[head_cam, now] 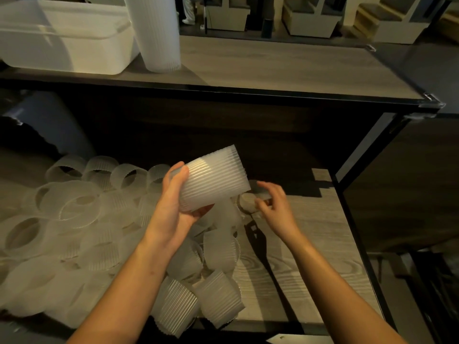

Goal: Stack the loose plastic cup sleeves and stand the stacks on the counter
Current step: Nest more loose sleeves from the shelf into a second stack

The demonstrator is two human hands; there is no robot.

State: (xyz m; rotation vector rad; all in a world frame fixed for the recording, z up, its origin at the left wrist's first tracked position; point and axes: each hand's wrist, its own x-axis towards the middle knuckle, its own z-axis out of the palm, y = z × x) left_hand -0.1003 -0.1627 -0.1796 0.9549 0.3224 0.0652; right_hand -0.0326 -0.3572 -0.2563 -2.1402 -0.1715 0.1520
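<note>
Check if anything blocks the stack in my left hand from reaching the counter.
Nothing visible does. The left hand holds the stack in open air below the counter, whose top is bare right of the standing stack.

Counter [285, 68] open right of tall stack [159, 33]; tub [62, 45] blocks left; loose sleeves [74, 219] heap lower shelf [310, 244] left.

Upper counter [285, 68]: wood-grain top, dark front edge
On it, far left: 1 white plastic tub [62, 45], with 1 tall upright sleeve stack [156, 33] just beside it
Lower shelf [310, 256]: wood grain
On it: heap of loose sleeves [74, 219], lying across left and middle
</note>
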